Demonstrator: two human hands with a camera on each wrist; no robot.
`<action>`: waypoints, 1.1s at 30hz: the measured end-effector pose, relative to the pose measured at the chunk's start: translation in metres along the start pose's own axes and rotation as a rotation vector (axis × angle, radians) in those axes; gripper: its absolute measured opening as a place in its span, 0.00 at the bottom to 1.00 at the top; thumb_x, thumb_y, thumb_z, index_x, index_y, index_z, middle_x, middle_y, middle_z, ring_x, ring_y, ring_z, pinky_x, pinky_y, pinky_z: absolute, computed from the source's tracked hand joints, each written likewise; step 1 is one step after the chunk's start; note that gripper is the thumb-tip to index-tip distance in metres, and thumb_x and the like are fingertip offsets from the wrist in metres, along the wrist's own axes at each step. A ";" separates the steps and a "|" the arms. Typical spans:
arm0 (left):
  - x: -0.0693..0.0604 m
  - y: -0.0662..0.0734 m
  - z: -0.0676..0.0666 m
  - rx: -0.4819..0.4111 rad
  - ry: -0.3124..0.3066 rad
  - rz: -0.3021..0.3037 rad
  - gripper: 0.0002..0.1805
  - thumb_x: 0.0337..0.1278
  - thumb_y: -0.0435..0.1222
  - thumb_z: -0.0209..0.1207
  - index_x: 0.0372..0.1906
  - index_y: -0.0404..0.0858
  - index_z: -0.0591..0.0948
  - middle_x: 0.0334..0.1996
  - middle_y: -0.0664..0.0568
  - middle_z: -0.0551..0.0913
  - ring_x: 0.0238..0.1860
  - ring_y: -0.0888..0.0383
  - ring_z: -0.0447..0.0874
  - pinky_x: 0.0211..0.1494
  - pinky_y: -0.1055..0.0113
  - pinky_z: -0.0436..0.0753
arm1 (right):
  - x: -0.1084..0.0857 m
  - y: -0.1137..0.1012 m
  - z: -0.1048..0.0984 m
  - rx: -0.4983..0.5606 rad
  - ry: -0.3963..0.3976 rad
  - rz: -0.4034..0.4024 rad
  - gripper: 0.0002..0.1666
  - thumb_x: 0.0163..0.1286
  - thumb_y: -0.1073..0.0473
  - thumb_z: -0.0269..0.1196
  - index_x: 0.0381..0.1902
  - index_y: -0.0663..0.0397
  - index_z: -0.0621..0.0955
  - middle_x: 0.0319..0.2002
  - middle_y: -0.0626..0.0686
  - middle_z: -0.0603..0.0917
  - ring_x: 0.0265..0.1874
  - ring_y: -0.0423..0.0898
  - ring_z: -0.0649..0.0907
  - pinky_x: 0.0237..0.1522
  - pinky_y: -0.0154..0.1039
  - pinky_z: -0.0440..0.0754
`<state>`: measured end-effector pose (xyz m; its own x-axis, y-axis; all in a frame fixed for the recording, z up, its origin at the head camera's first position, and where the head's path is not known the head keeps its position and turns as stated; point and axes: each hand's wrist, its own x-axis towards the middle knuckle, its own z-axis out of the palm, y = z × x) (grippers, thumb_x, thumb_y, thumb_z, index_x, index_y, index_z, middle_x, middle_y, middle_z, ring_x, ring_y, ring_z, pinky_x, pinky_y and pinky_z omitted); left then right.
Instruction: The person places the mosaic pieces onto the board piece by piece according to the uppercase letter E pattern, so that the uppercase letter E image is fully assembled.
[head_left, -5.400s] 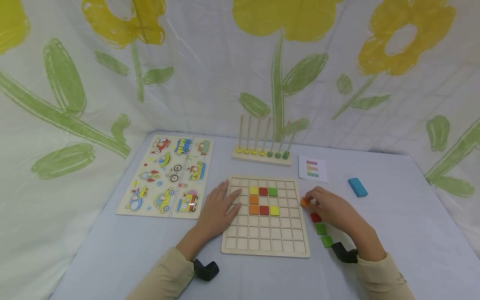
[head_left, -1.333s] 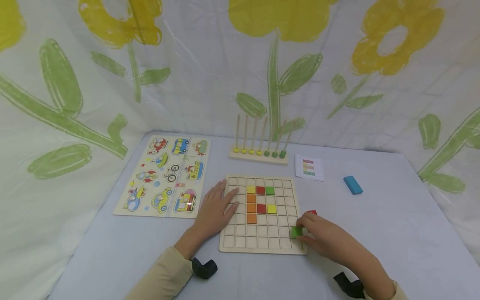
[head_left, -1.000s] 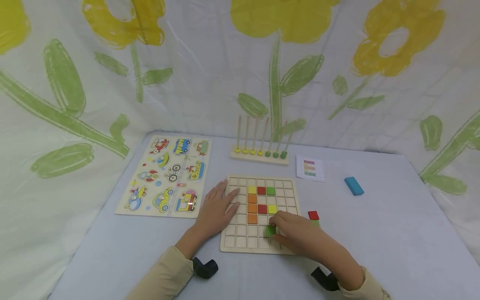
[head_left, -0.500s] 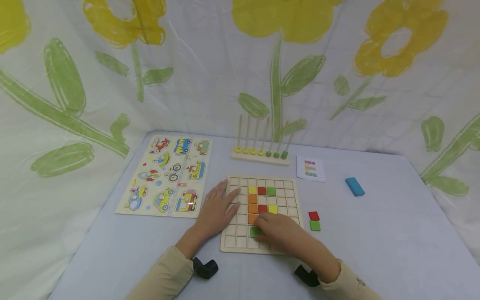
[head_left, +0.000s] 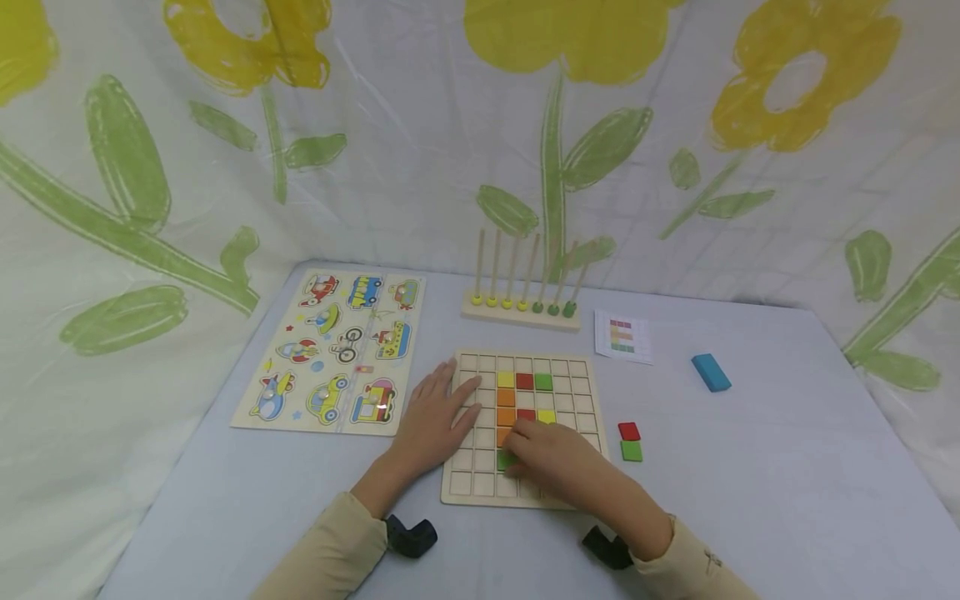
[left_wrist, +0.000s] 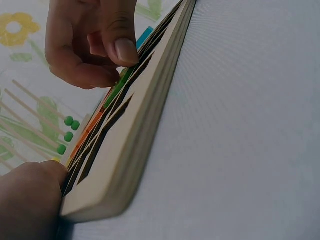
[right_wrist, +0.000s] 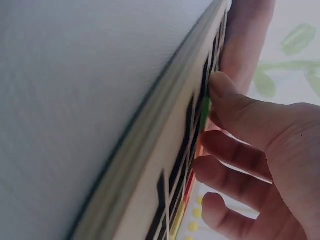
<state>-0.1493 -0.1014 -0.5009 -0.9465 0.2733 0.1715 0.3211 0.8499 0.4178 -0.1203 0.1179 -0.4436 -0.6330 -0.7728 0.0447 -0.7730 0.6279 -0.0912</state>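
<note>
In the head view, a square wooden grid board [head_left: 483,485] bears yellow, red, green and orange square tiles. My right hand [head_left: 558,458] reaches over it, thumb and fingertips at a green tile [head_left: 504,461] directly below the lowest orange tile [head_left: 504,437]. The right wrist view has the thumb [right_wrist: 222,85] against that green tile [right_wrist: 205,112]. Fingers partly cover it, so how fully it sits in its cell is unclear. My left hand [head_left: 431,417] rests with spread fingers on the board's left edge. A loose red tile [head_left: 629,431] and green tile [head_left: 632,451] lie right of the board.
A vehicle puzzle board [head_left: 330,350] lies at left. Behind the grid stands a peg rack [head_left: 521,313] with yellow and green beads. A printed pattern card [head_left: 622,337] and a blue block [head_left: 711,372] lie at back right.
My right hand has set an orange tile in the column, then carried a green tile leftward from beside the board to the cell below it. The left hand has stayed still.
</note>
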 end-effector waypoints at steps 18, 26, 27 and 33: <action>-0.001 0.000 -0.001 -0.009 0.005 0.001 0.27 0.69 0.53 0.46 0.69 0.51 0.69 0.74 0.44 0.55 0.75 0.47 0.49 0.75 0.49 0.52 | -0.019 0.022 -0.016 0.136 -0.075 0.127 0.12 0.65 0.51 0.65 0.46 0.43 0.80 0.38 0.38 0.83 0.35 0.35 0.81 0.42 0.33 0.82; -0.001 0.001 0.000 -0.010 0.016 0.015 0.27 0.69 0.53 0.47 0.69 0.50 0.69 0.74 0.43 0.56 0.75 0.46 0.49 0.74 0.49 0.53 | -0.070 0.068 -0.034 0.145 -0.121 0.429 0.12 0.64 0.57 0.65 0.46 0.45 0.79 0.35 0.39 0.80 0.30 0.35 0.74 0.34 0.34 0.78; -0.001 0.000 0.001 -0.009 0.016 0.016 0.27 0.69 0.53 0.47 0.69 0.50 0.69 0.74 0.43 0.56 0.75 0.47 0.49 0.74 0.49 0.53 | -0.076 0.073 -0.035 0.144 -0.140 0.463 0.13 0.64 0.57 0.66 0.46 0.46 0.80 0.35 0.40 0.80 0.29 0.36 0.74 0.34 0.34 0.78; -0.001 -0.002 0.002 -0.004 0.019 0.012 0.27 0.69 0.53 0.47 0.69 0.51 0.69 0.74 0.44 0.56 0.75 0.47 0.49 0.75 0.49 0.52 | -0.096 0.086 -0.035 0.168 -0.201 0.520 0.13 0.61 0.57 0.68 0.43 0.50 0.80 0.30 0.42 0.78 0.29 0.38 0.74 0.32 0.34 0.78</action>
<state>-0.1493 -0.1019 -0.5039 -0.9417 0.2751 0.1937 0.3330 0.8445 0.4195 -0.1271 0.2489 -0.4212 -0.8942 -0.3798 -0.2369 -0.3351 0.9189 -0.2082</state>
